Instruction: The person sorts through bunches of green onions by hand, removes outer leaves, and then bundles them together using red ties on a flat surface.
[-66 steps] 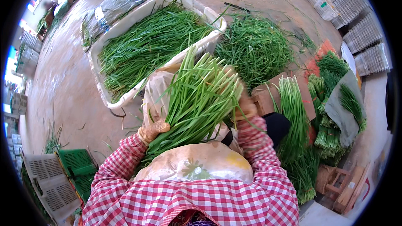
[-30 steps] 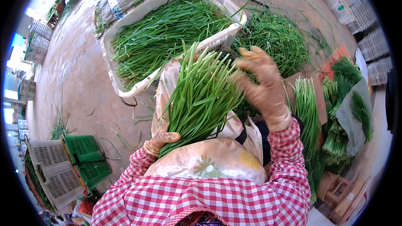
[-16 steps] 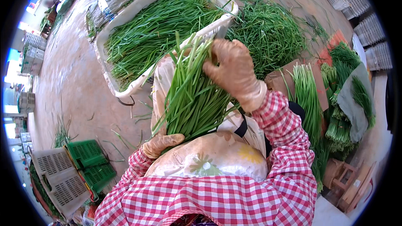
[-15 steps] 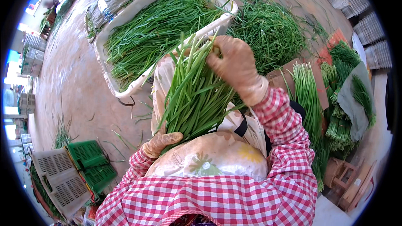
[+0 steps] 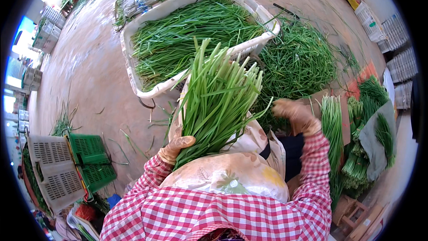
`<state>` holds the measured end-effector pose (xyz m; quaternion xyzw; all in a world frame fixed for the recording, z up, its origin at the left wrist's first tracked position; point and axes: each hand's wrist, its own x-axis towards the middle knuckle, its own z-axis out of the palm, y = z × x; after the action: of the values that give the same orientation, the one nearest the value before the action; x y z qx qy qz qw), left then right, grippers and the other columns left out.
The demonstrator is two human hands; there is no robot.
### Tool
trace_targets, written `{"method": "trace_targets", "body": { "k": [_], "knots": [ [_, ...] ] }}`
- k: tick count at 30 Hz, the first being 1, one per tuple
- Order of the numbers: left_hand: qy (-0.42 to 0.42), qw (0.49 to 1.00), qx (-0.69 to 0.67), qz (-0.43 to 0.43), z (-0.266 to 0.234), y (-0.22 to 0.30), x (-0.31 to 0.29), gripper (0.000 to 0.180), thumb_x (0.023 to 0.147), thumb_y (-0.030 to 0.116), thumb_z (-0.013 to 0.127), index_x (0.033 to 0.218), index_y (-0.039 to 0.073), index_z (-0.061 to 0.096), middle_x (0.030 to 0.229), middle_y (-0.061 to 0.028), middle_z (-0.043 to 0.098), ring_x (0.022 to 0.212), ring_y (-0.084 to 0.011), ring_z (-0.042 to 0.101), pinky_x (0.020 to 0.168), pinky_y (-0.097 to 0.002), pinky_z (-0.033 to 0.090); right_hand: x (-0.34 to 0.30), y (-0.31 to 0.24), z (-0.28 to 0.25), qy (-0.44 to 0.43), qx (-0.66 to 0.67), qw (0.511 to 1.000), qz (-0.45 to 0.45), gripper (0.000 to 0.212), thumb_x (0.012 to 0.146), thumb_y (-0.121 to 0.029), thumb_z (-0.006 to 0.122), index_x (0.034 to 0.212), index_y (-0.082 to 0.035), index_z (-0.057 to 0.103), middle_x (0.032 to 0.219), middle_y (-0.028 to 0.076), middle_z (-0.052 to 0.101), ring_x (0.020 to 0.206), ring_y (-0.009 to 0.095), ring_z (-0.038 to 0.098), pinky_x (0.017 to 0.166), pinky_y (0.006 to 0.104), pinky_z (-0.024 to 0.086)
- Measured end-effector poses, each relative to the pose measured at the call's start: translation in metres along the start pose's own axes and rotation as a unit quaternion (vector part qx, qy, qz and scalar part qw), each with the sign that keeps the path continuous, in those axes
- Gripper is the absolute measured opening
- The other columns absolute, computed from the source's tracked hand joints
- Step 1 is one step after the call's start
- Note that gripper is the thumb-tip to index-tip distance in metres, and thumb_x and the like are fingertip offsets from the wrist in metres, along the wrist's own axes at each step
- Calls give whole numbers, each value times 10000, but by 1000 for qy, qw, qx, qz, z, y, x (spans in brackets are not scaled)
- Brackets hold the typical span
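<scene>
A thick bunch of garlic chives (image 5: 218, 102) lies across my lap, its pale cut ends pointing away from me and its green leaves toward my body. Wearing a stained glove, my left hand (image 5: 176, 148) grips the leafy end, thumb on top. My right hand (image 5: 296, 113), also gloved, is off to the right of the bunch and blurred by motion. A single leaf sticks out of the bunch toward its fingertips; whether they touch it is unclear. Beneath the bunch is a light, flower-printed apron (image 5: 227, 176).
Ahead stands a white crate (image 5: 129, 62) full of chives, beside a loose heap of greens (image 5: 298, 58). At right lie trimmed chives (image 5: 331, 120) and tied bundles (image 5: 354, 165) partly under a grey sheet (image 5: 373, 145). Left are a green basket (image 5: 91, 151) and a pale crate (image 5: 53, 169).
My right hand has left the pale ends of the bunch and moved right and toward me. The left hand keeps its grip, and the pale ends now fan out. The whole view has shifted slightly.
</scene>
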<state>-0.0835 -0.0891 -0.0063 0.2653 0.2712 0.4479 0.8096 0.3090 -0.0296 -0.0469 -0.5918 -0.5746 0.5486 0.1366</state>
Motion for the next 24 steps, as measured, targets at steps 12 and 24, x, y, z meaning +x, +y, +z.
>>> {"method": "trace_targets", "body": {
  "k": [12, 24],
  "knots": [
    [-164, 956, 175, -167, -1, 20, 46, 879, 731, 266, 789, 1421, 3, 310, 1405, -116, 411, 1267, -206, 411, 1083, -332, 308, 24, -114, 72, -24, 571, 795, -203, 397, 866, -232, 671, 1188, -27, 562, 1068, 58, 652, 908, 145, 645, 761, 274, 560],
    [-207, 872, 440, 65, 78, 54, 130, 1067, 636, 462, 830, 1438, 27, 277, 1313, -120, 467, 1208, -225, 448, 1007, -324, 367, 18, -139, 77, 129, 373, 879, -269, 292, 890, -151, 650, 1142, -11, 606, 1044, 0, 627, 894, 85, 566, 772, 244, 478]
  ]
}}
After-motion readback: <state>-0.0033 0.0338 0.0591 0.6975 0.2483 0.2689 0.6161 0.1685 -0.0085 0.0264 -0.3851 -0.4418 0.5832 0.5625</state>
